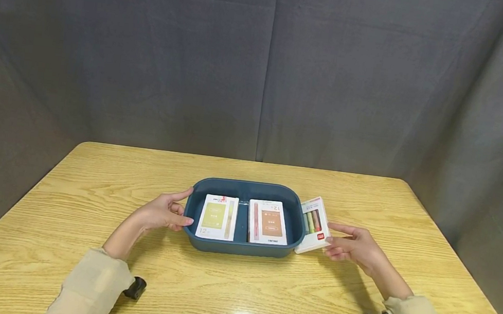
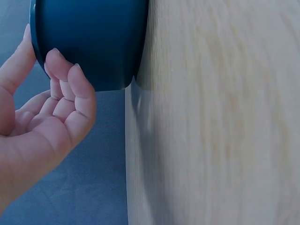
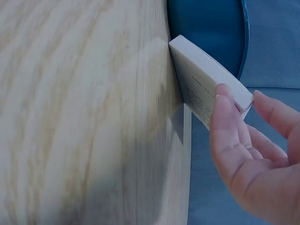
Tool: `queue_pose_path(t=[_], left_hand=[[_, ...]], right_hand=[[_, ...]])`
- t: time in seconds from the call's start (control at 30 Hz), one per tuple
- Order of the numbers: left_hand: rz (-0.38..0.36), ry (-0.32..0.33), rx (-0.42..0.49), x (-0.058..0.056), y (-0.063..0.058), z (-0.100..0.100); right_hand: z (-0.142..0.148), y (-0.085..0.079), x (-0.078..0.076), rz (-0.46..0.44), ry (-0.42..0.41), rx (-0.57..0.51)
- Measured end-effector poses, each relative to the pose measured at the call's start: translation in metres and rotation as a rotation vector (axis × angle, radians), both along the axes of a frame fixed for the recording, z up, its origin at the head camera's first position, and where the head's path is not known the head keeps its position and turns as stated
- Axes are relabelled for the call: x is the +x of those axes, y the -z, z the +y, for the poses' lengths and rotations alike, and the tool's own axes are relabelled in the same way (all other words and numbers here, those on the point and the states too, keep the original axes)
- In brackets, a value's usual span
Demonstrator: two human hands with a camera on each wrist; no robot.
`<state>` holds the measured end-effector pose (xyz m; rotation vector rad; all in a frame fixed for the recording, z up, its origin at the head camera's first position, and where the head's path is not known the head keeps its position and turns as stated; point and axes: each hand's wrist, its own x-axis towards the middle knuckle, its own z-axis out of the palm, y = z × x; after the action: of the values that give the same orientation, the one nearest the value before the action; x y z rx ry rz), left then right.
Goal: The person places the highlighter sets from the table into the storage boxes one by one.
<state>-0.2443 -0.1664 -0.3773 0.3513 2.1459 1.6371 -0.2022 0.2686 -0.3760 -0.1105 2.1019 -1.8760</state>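
A dark blue two-compartment bin (image 1: pixel 238 248) stands on the table. My left hand (image 1: pixel 163 213) grips the rim at its left end; in the left wrist view, curled fingers (image 2: pixel 82 91) lie against the bin's outer wall (image 2: pixel 93 42). Beside the bin's right end, my right hand (image 1: pixel 355 247) pinches a white windowed box (image 1: pixel 312 224) at its near right edge. Green and reddish sticks show through the window. In the right wrist view this box (image 3: pixel 201 75) tilts, its low edge at the tabletop.
A white box with a yellow-green panel (image 1: pixel 215 217) lies in the left compartment. Another with an orange-brown panel (image 1: pixel 270 223) lies in the right one. The wooden table (image 1: pixel 137 180) ends at a grey curtain (image 1: pixel 173 65) behind.
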Motion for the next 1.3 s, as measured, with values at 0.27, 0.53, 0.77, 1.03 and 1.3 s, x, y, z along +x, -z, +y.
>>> queue_pose_path(t=[0.27,0.53,0.77,1.03,1.3], left_hand=[[0.007,0.003,-0.008,-0.0001,0.0015,-0.0006],[0.003,0.012,0.015,-0.0007,0.0033,-0.0018],[0.006,0.016,0.01,0.0,0.0019,-0.0013],[0.005,0.027,0.013,0.0005,-0.0001,-0.0012],[-0.008,0.035,0.023,-0.0009,0.0017,-0.0019]], right_hand=[[0.001,-0.0002,0.0009,-0.026,-0.026,-0.01],[0.0016,0.0019,-0.0001,-0.016,-0.035,0.006],[0.0022,0.0038,-0.0005,-0.029,-0.01,-0.019],[0.0026,0.0063,0.0005,-0.075,-0.011,-0.184],[0.0022,0.0095,0.0024,-0.119,0.08,-0.294]])
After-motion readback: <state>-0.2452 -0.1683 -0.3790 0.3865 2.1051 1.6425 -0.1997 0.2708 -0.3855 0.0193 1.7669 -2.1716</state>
